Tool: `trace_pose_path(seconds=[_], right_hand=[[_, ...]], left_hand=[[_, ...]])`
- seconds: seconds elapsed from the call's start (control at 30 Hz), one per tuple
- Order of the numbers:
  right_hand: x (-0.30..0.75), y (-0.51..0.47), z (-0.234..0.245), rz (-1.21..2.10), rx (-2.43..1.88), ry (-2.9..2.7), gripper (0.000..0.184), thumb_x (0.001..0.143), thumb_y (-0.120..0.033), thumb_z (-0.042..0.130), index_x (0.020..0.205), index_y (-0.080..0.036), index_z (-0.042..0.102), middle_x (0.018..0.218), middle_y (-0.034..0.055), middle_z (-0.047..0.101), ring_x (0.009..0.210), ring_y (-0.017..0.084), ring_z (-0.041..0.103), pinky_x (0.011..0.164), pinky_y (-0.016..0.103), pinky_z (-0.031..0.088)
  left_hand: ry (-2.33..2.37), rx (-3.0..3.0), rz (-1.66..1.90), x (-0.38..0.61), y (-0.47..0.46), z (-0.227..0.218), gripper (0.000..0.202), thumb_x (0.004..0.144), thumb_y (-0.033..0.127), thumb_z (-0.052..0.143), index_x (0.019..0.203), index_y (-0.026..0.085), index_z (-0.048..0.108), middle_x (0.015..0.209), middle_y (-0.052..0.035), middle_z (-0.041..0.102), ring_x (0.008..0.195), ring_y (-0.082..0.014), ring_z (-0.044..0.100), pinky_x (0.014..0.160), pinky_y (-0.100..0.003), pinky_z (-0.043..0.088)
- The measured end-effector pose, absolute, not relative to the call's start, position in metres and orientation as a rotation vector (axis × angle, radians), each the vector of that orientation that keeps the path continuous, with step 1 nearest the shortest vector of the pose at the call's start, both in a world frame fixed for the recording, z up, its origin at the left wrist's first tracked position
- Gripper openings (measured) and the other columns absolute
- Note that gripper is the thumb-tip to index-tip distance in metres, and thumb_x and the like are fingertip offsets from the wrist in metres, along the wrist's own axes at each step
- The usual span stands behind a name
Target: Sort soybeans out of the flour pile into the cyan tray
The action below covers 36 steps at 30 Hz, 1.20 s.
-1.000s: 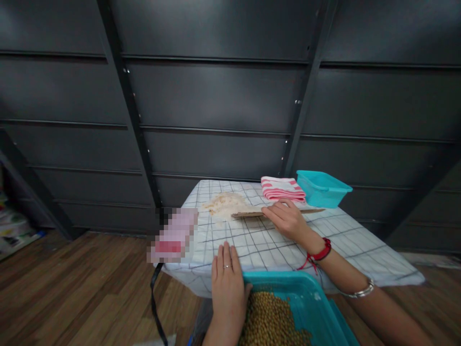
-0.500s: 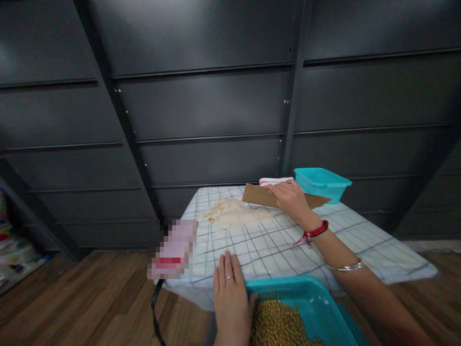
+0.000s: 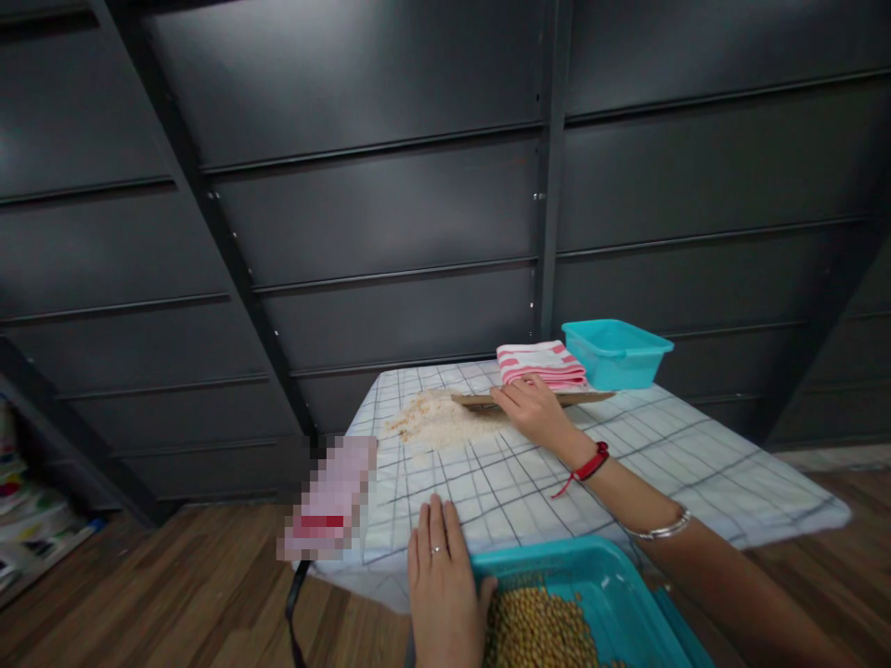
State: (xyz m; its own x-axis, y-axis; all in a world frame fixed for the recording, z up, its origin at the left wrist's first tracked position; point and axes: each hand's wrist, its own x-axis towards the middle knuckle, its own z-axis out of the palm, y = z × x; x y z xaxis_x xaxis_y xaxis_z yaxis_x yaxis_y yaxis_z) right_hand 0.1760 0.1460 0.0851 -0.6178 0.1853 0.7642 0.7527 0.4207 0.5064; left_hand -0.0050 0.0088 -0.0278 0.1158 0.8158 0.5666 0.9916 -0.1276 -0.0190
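My right hand (image 3: 533,408) grips a flat piece of brown cardboard (image 3: 585,398) by its upper edge, and the board is seen nearly edge-on. Its left end rests against a spread heap of pale grains (image 3: 445,422), with some orange-brown bits at the heap's left side. My left hand (image 3: 445,575) lies flat with fingers stretched out on the near edge of the table, its thumb over the rim of a teal tray (image 3: 613,575). Round yellow-brown beans (image 3: 539,626) fill the left part of that tray.
A checked white cloth (image 3: 480,501) covers the table. At the back right stand a folded pink-striped towel (image 3: 539,360) and a turquoise basin (image 3: 619,357). A blurred-out pink object (image 3: 330,501) with a black strap lies at the left edge. A dark panelled wall (image 3: 390,223) rises behind.
My right hand has shifted left and nearer with the cardboard, which has tipped from showing its face to nearly edge-on. More of the striped towel shows now. My left hand stays put.
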Motion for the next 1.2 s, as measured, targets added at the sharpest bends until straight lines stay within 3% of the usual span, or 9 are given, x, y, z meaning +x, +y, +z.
trace_pose_path(seconds=[0.5,0.77,0.93,1.2], right_hand=[[0.172,0.140,0.085,-1.163,-0.892,-2.134,0.018,0.083,-0.009,0.041,0.086,-0.012,0.059,0.066,0.0035,0.056,0.067,0.017,0.046,0.069,0.032,0.028],[0.181,0.134,0.102,-1.119,-1.042,-2.183,0.024,0.076,-0.001,0.040,0.083,-0.013,0.059,0.066,0.0048,0.061,0.061,0.015,0.051,0.062,0.029,0.030],[0.202,0.122,0.121,-1.081,-1.123,-2.194,0.027,0.075,-0.001,0.040,0.092,-0.012,0.058,0.073,0.0072,0.063,0.062,0.016,0.054,0.055,0.028,0.030],[0.187,0.115,0.121,-1.011,-1.132,-2.288,0.026,0.072,0.000,0.042,0.086,-0.013,0.059,0.072,0.0049,0.064,0.063,0.014,0.055,0.053,0.026,0.030]], left_hand=[[-1.843,-1.949,-0.639,0.003,0.009,-0.026,0.069,0.059,0.016,0.060,0.124,0.009,0.039,0.134,-0.0169,0.041,0.123,-0.0301,0.036,0.098,-0.046,0.035],[-1.822,-1.947,-0.663,0.001,0.009,-0.022,0.069,0.055,0.016,0.062,0.121,0.009,0.043,0.130,-0.0165,0.046,0.120,-0.0301,0.039,0.095,-0.045,0.039],[-1.789,-1.955,-0.666,0.000,0.008,-0.021,0.065,0.057,0.017,0.062,0.119,0.009,0.045,0.129,-0.0170,0.047,0.119,-0.0305,0.042,0.093,-0.045,0.041],[-1.719,-1.959,-0.665,-0.004,0.007,-0.022,0.062,0.062,0.019,0.059,0.121,0.007,0.043,0.127,-0.0176,0.049,0.118,-0.0303,0.042,0.092,-0.045,0.042]])
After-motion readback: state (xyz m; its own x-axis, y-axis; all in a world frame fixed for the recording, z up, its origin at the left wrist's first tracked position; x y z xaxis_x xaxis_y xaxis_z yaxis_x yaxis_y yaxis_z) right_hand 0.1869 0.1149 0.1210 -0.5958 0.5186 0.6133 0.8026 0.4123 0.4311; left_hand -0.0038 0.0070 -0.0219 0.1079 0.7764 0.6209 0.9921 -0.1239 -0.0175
